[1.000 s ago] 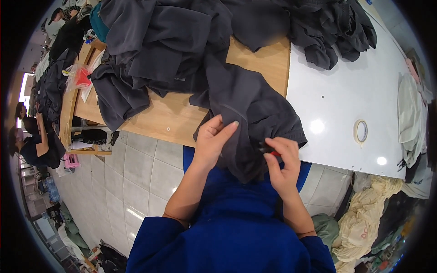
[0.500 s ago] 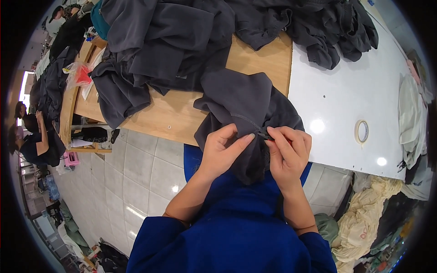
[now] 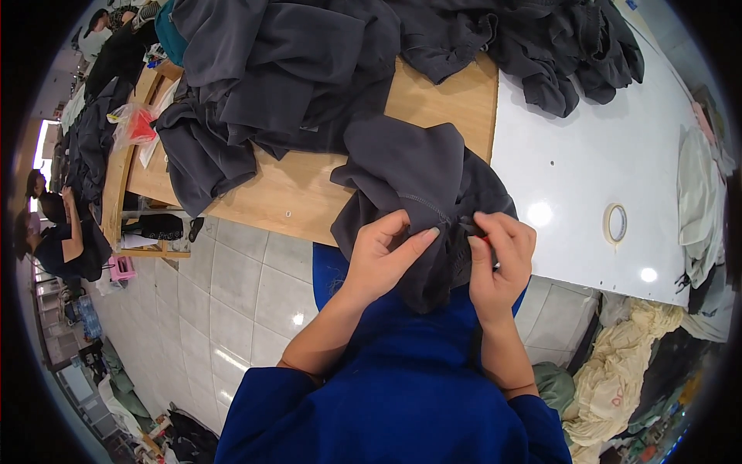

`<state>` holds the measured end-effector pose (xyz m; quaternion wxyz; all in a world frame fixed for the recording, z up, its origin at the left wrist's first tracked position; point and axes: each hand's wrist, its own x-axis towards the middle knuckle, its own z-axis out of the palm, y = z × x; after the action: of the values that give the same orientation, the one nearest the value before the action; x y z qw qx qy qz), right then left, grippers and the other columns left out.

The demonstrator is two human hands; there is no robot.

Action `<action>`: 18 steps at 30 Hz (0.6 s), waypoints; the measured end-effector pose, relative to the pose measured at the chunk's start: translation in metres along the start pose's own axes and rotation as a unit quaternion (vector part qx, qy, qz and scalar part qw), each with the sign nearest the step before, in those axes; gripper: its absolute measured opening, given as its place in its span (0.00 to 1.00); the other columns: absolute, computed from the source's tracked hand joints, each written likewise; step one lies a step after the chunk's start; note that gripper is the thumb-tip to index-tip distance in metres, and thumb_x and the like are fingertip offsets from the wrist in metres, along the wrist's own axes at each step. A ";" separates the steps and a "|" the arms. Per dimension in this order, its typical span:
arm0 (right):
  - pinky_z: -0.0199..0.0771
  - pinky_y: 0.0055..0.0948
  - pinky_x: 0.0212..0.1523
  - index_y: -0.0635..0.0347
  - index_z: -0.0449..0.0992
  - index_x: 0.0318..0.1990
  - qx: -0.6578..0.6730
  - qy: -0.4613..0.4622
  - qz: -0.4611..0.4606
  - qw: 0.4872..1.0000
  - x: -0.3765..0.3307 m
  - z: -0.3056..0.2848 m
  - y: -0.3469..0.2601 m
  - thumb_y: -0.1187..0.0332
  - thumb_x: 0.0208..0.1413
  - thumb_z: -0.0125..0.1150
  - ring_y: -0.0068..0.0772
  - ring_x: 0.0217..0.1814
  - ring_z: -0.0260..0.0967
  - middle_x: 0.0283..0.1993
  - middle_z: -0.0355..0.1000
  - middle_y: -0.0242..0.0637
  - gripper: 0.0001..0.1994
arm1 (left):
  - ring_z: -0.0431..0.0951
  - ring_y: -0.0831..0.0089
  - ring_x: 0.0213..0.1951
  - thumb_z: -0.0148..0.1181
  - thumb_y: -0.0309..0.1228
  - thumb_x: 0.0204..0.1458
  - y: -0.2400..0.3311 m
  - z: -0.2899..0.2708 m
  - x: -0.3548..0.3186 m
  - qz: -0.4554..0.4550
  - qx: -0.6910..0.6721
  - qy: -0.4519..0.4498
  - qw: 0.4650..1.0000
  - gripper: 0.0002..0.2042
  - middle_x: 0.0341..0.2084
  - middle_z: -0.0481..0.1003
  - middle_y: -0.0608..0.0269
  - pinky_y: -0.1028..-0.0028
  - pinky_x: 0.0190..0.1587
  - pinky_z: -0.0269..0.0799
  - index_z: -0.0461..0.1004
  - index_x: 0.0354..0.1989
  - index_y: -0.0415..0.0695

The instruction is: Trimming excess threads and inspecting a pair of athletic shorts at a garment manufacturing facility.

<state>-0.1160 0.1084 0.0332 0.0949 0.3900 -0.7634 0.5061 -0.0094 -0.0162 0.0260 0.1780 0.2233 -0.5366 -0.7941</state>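
Note:
A dark grey garment (image 3: 402, 158) is bunched at the table's near edge and hangs down over my lap. A stitched seam (image 3: 421, 203) runs across it just above my fingers. My left hand (image 3: 386, 251) pinches the cloth beside that seam between thumb and forefinger. To its right, my right hand (image 3: 502, 251) is closed around small thread snips (image 3: 485, 240); only a bit of red shows, and the rest is hidden by the fingers. A short gap separates the right fingertips from the seam.
More dark grey garments (image 3: 286, 69) are heaped on the wooden table (image 3: 309, 185) and at the far right (image 3: 572, 46). A tape roll (image 3: 615, 223) lies on the white tabletop (image 3: 587, 170). Cream cloth (image 3: 618, 371) is piled at lower right. Another person (image 3: 66, 232) works at far left.
My right hand has drawn back slightly to the right with the snips, away from the seam; their dark blades showed at the cloth before. My left hand keeps its pinch, nearly still.

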 end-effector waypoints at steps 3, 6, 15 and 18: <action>0.63 0.24 0.39 0.60 0.77 0.41 0.099 -0.033 0.103 0.989 0.000 -0.001 -0.001 0.75 0.42 0.66 0.31 0.37 0.61 0.38 0.70 0.36 0.15 | 0.73 0.82 0.39 0.56 0.20 0.53 -0.006 0.001 0.000 -0.014 0.039 -0.002 0.999 0.09 0.36 0.76 0.66 0.83 0.44 0.68 0.73 0.43 0.34; 0.64 0.21 0.37 0.60 0.75 0.43 0.160 -0.132 0.164 0.964 0.004 0.001 -0.005 0.70 0.38 0.70 0.25 0.36 0.60 0.33 0.60 0.32 0.20 | 0.77 0.70 0.36 0.56 0.22 0.51 -0.019 0.002 -0.003 0.067 0.191 -0.057 0.978 0.11 0.33 0.76 0.56 0.75 0.40 0.69 0.72 0.44 0.37; 0.65 0.21 0.33 0.62 0.76 0.29 0.142 -0.121 0.199 0.962 -0.011 0.008 0.020 0.70 0.39 0.71 0.24 0.35 0.64 0.35 0.61 0.32 0.11 | 0.75 0.58 0.39 0.51 0.29 0.56 -0.025 -0.016 -0.004 0.047 0.269 -0.128 0.954 0.11 0.38 0.74 0.50 0.72 0.42 0.69 0.71 0.44 0.35; 0.60 0.18 0.29 0.65 0.73 0.27 0.153 -0.155 0.234 0.948 -0.024 0.010 0.031 0.73 0.44 0.69 0.19 0.26 0.60 0.26 0.63 0.29 0.09 | 0.75 0.66 0.35 0.49 0.31 0.59 -0.016 -0.035 0.002 -0.098 0.329 -0.181 0.922 0.11 0.35 0.75 0.56 0.74 0.39 0.69 0.71 0.42 0.34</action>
<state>-0.1185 0.1180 -0.0056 -0.2065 0.2840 -0.7516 0.5584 0.0072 -0.0389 -0.0004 -0.0839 0.1733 -0.7665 -0.6128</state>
